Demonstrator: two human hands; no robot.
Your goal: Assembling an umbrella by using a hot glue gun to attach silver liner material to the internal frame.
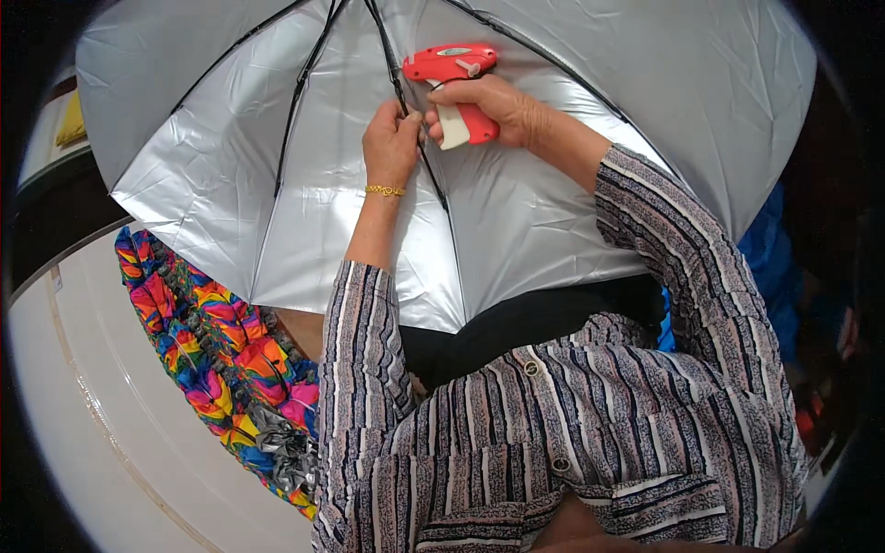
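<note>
An opened umbrella with a silver lining (350, 249) spreads before me, its inner side and dark ribs (300, 83) facing me. My right hand (489, 106) is wrapped round the handle of a red and white tagging gun (452, 64), whose nose points left toward one rib. Just left of it, my left hand (392, 143) pinches that same rib with bent fingers; whether cloth is caught there too is hidden. A gap of a few finger widths separates the two hands at most. The gun's tip lies close to the rib, and I cannot tell if it touches.
Folded umbrellas in rainbow colours (221, 341) lie in a heap at the left, with a crumpled silver piece (281, 442) on them. Beyond is a pale floor (55, 415). Blue material (770, 249) shows at the right edge, and something yellow (71, 123) at the far left.
</note>
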